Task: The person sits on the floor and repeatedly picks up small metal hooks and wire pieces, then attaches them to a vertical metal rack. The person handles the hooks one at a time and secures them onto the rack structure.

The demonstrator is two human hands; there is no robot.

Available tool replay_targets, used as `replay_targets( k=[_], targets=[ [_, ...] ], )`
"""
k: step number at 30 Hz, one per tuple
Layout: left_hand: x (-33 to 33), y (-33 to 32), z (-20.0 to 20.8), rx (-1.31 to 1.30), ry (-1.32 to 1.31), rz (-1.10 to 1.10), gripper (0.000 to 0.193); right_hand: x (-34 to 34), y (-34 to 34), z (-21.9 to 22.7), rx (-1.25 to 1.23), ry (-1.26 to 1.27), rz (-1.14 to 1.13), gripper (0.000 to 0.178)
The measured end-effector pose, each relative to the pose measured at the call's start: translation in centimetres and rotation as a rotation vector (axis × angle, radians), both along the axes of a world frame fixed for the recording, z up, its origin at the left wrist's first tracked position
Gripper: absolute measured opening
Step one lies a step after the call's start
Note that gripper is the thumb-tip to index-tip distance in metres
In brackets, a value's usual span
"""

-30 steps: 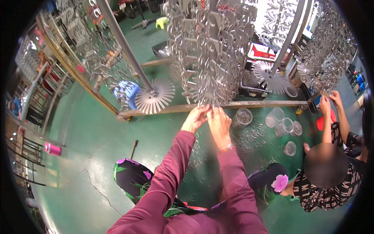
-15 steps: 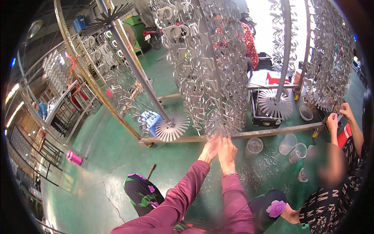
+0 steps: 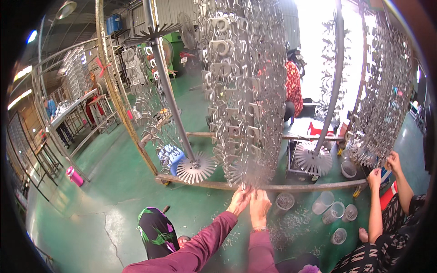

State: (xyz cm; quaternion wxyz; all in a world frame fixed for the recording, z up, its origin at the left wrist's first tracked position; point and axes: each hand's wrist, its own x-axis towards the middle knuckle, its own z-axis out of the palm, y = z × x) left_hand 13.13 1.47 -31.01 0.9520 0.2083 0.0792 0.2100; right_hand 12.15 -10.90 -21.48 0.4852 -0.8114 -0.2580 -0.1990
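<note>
Several chains of flat grey metal parts (image 3: 223,68) hang close together in a tall column in front of me. At the column's foot, just by the rack's lower bar (image 3: 309,187), my left hand (image 3: 239,201) and my right hand (image 3: 260,207) are side by side, almost touching. Both have their fingers pinched together at the lowest pieces. What lies between the fingertips is too small and hidden to make out. Left of the column, a slotted metal disc (image 3: 196,170) sits at the base of a grey pole (image 3: 173,98).
Clear plastic tubs (image 3: 284,202) of small metal pieces stand right of my hands, with loose bits (image 3: 293,225) scattered on the green floor. A co-worker's hands (image 3: 376,177) work at another hanging column (image 3: 380,95). A blue stool (image 3: 172,157) and a pink flask (image 3: 74,176) are leftward.
My view has tilted and shifted, so the rack stands lower and straighter in the picture. My hands remain together at the column's foot, fingers still closed. The co-worker has leaned partly out of view.
</note>
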Motion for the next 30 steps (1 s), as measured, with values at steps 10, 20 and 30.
replay_targets(
  k=[10, 20, 30],
  targets=[
    [-0.9, -1.2, 1.9, 0.056, -0.141, 0.072, 0.036, 0.4, -0.4, -0.3, -0.003, 0.011, 0.014, 0.015],
    [-1.6, 0.5, 2.4, 0.122, 0.001, 0.051, 0.022, -0.2, 1.0, -0.8, 0.018, -0.039, 0.069, 0.015],
    [-1.7, 0.6, 3.2, 0.236, 0.035, 0.031, 0.015, 1.1, 1.3, -1.6, 0.025, 0.012, 0.001, 0.022]
  ],
)
